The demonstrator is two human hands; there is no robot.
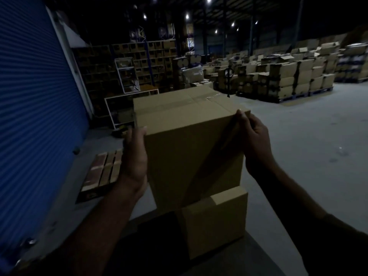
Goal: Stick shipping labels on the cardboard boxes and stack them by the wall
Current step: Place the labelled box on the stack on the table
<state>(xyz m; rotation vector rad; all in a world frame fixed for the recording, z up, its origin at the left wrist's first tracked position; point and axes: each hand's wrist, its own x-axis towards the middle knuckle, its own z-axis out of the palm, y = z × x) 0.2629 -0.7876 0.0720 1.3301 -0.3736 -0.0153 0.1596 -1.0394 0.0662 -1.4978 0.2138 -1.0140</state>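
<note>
A taped brown cardboard box point(189, 140) fills the middle of the head view, sitting on top of a second cardboard box point(217, 222). My left hand point(135, 158) lies flat against the upper box's left side, thumb at its top edge. My right hand point(253, 140) holds the box's right top corner, fingertips curled over the edge. No shipping label shows on the faces I see. The boxes' far sides are hidden.
A blue roller shutter point(33, 116) runs along the left wall. A wooden pallet point(103, 170) lies on the floor beside it. White shelving frames point(127, 76) and pallets of stacked cartons point(282, 76) stand behind. Grey concrete floor point(308, 156) stretches to the right.
</note>
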